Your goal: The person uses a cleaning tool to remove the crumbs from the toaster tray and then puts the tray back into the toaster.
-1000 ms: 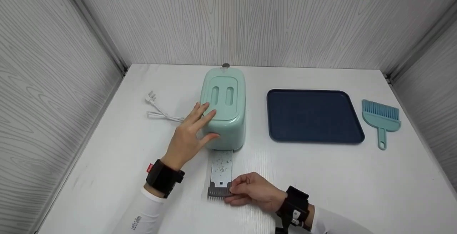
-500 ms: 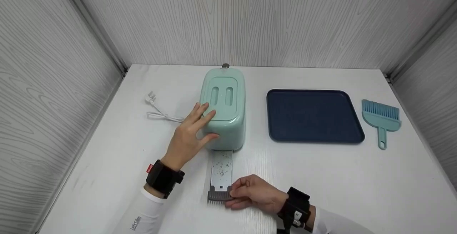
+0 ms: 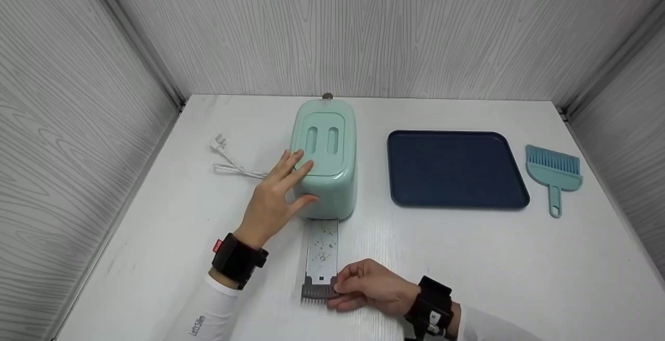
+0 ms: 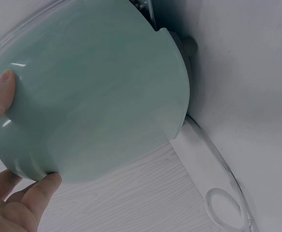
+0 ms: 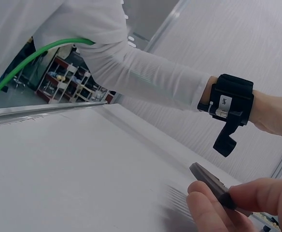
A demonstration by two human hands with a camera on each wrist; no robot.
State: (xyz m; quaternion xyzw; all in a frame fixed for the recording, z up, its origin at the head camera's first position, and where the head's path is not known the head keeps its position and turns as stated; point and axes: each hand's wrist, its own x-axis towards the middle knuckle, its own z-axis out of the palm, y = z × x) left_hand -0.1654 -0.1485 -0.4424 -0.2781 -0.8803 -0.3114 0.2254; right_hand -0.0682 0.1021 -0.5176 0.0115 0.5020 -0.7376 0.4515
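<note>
A mint-green toaster (image 3: 324, 143) stands on the white table with its lid on. My left hand (image 3: 273, 195) rests on its near left corner, fingers spread over the top edge and thumb against the near end. In the left wrist view, the thumb and fingertips touch the toaster's smooth shell (image 4: 97, 96). A metal crumb tray (image 3: 322, 258), dotted with crumbs, sticks out from under the near end. My right hand (image 3: 366, 286) pinches the right side of its dark grey handle between thumb and fingers; the right wrist view shows this handle (image 5: 211, 183) edge-on.
A navy tray (image 3: 457, 169) lies right of the toaster. Farther right is a teal brush (image 3: 554, 172) with a matching dustpan. The toaster's white cord and plug (image 3: 228, 159) lie on the table to the left. Grey wood-grain walls (image 3: 332, 29) enclose the back and sides.
My right hand has drawn the crumb tray slightly farther out of the toaster, toward the near edge. The left hand and the toaster have stayed in place.
</note>
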